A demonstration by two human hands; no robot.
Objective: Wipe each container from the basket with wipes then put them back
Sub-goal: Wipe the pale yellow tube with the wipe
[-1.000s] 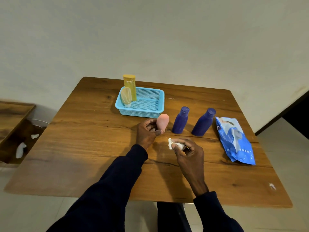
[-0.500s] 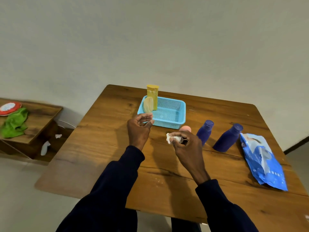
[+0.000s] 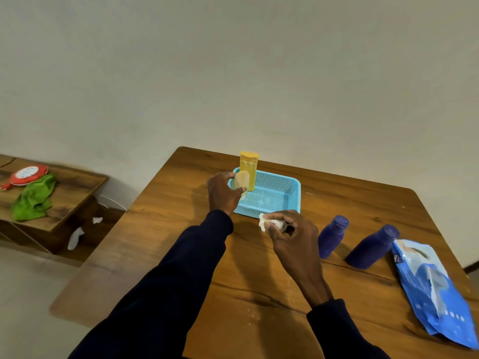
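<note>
Left hand (image 3: 224, 194) fingers grasp a cream bottle (image 3: 241, 180) at the basket (image 3: 281, 178) corner; right hand (image 3: 294, 235) fingers pinch a wadded wipe (image 3: 269, 224) just before the basket.

Sky-blue mesh basket (image 3: 297, 195), bright yellow bottle (image 3: 248, 164), pale cream bottle (image 3: 241, 179); two deep-blue bottles (image 3: 331, 237) (image 3: 370, 248), blue-and-white pack (image 3: 435, 294), white wipe (image 3: 269, 224), brown wood-grain tabletop (image 3: 259, 294), green cloth (image 3: 33, 200).

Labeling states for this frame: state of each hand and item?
left hand: grips cream container at basket corner
right hand: pinches crumpled wipe
yellow bottle: upright in basket, cap on
wipes pack: lying on table
purple bottle near basket: upright on table, cap on
purple bottle by wipes pack: upright, cap on
</note>
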